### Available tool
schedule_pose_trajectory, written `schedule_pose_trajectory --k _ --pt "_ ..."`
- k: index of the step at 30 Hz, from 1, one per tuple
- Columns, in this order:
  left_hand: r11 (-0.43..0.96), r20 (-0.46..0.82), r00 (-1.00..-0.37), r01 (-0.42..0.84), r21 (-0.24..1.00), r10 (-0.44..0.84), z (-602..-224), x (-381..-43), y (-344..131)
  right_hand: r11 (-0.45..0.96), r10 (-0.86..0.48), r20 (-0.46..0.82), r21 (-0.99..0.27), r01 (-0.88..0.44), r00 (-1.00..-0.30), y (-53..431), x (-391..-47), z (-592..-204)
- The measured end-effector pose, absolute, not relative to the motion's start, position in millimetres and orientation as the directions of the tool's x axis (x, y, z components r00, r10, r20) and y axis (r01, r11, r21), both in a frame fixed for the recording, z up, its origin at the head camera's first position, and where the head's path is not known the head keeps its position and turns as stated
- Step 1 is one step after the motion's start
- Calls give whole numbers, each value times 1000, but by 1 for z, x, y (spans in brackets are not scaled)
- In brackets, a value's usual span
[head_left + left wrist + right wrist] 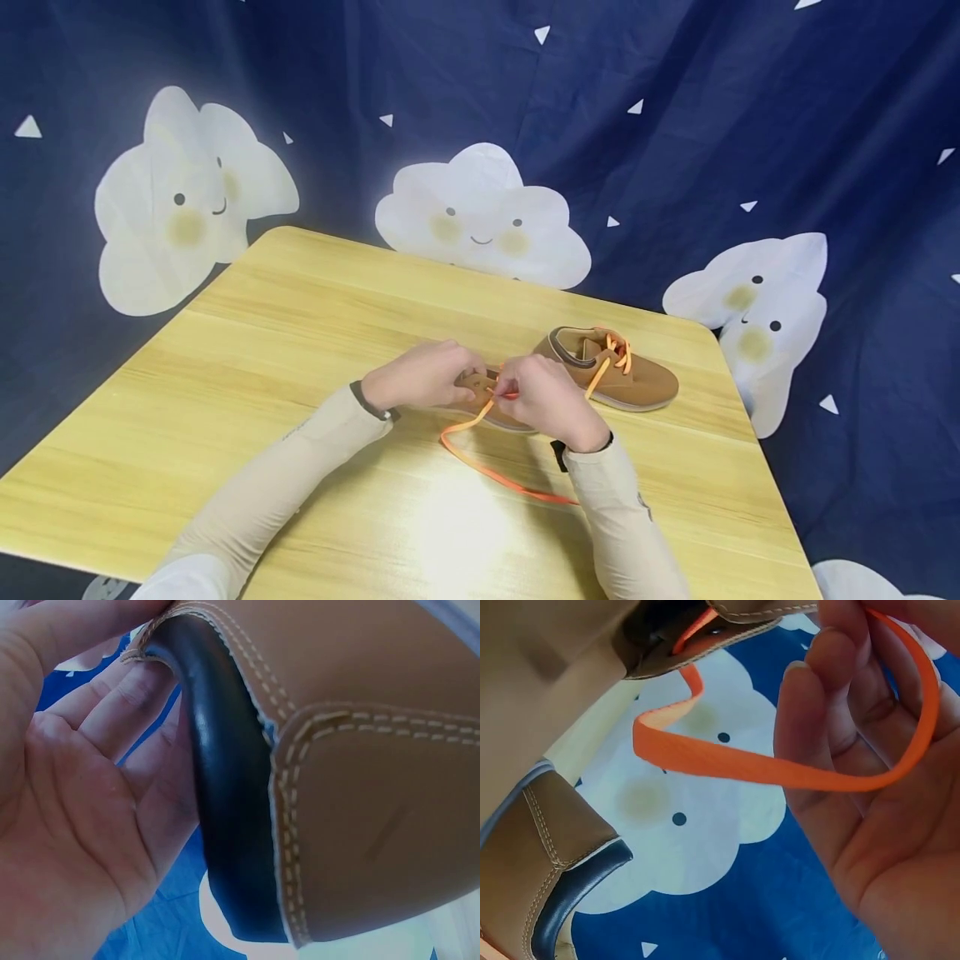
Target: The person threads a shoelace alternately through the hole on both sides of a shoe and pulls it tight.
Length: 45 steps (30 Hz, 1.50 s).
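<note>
A brown shoe (510, 421) with a dark padded collar (232, 795) lies between both hands, partly covered by them. My left hand (422, 375) pinches the edge of its upper, thumb on one side and fingers on the other, as the left wrist view shows. From the right side, my right hand (553, 402) pinches an orange shoelace (727, 761) close to the lace holes. That lace loops out from under the flap to the fingers, and a long length trails across the table towards the right sleeve. The lace's exact pinch point is partly hidden by the fingertips.
A second brown shoe (637, 385) with orange laces stands just beyond my right hand, toe pointing right. Both sit on a light wooden table (300, 308). Behind the table hangs a dark blue curtain (465, 75) with white clouds.
</note>
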<state>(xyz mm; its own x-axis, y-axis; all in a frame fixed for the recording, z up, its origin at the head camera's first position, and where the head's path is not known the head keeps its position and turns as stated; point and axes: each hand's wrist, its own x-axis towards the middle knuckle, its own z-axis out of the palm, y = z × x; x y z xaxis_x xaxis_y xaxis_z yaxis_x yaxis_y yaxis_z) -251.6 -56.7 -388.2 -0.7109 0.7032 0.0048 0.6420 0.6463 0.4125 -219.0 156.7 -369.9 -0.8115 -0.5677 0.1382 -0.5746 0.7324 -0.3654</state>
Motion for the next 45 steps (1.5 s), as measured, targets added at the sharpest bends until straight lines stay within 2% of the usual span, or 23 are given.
schedule_pose_trajectory --k 10,16,26,34,41,45 --pt "632 19 -702 652 420 712 -389 -252 -57 774 -556 140 -273 -572 -819 147 -218 -377" --pt "601 36 -681 668 439 731 -390 -253 -56 769 -577 184 -206 -605 -796 143 -218 -382" --pt "495 23 -628 635 593 778 -394 -260 -62 760 -599 218 -146 -633 -770 140 -219 -388" --pt "479 17 -630 607 634 776 -395 -262 -62 787 -550 224 -183 -589 -805 138 -218 -387" --pt "458 7 -625 579 674 780 -395 -262 -64 791 -548 280 -131 -597 -788 137 -218 -388" --pt "471 -12 -632 563 679 775 -394 -262 -64 792 -555 245 -136 -595 -795 139 -218 -386"
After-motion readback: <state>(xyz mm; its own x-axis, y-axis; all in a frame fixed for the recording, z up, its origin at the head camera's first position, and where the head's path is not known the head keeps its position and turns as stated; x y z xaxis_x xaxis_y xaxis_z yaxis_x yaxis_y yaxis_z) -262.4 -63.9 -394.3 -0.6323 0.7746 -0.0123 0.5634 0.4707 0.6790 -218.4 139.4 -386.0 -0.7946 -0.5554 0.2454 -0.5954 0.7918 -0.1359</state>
